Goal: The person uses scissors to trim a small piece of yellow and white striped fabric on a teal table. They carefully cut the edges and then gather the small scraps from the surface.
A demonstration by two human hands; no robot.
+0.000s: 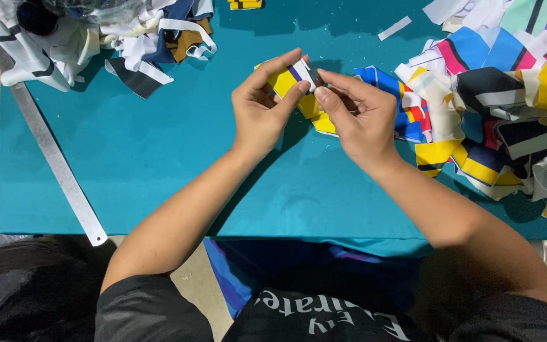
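Head view, held item: you are holding a small fabric piece (299, 75), yellow with a white band and a dark stripe, raised just above the teal table (159, 158), probably so both hands can work its edge.
Head view, left hand: your left hand (262, 109) is pinching the piece between thumb and forefinger, the other fingers loosely curled beneath it; partly closed, grasping the yellow side.
Head view, right hand: your right hand (357, 117) is pinching the white end of the same piece with its fingertips, thumb tucked under; nearly closed, grasping.
Head view, beneath the hands: a few cut fabric pieces (406, 120), blue, yellow and red, are lying just under and beside your right hand.
Head view, right stock: a large heap of striped offcuts (514, 82) is sitting to your right, within reach.
Head view, far left: a pile of white, navy and brown scraps (140, 38) is lying well apart from your hands.
Head view, table edge: a long metal ruler (55, 158) is lying slantwise along the left edge, touching nothing you are holding.
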